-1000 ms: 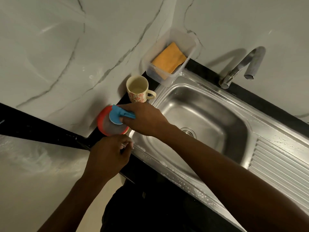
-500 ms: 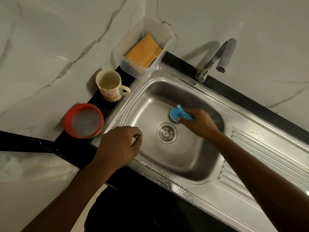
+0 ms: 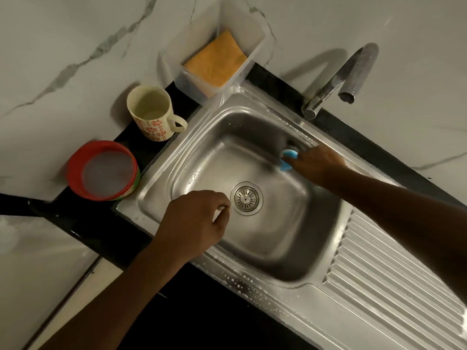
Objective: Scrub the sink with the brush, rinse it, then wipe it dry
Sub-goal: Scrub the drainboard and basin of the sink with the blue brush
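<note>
Three holders stand by the sink (image 3: 199, 147), all on its left side or at its far left corner. The red bowl (image 3: 73, 168) sits just beside the sink's left edge and has cloudy, whitish water in it. Some green marks show on the bowl's side, too small to read. The mug (image 3: 151, 114) stands a bit farther back along the same edge. It is cream with red flowers on the outside (its handle points toward the sink), and its bottom looks pale; I cannot tell if that is a drink. The clear plastic box (image 3: 174, 61) sits at the sink's far left corner, with an orange cloth (image 3: 217, 64) lying tilted inside it.

The blue brush (image 3: 290, 154) is inside the sink, pressed against the far wall. The right hand (image 3: 316, 164) grips it with fingers curled round it; this part is blurry. The left hand (image 3: 194, 221) hangs over the near left part of the sink, fingers loosely bent, thumb tip close to the first finger, with nothing seen between them.

White soapy drops dot the sink's rim. The tap (image 3: 338, 79) stands behind the sink.
</note>
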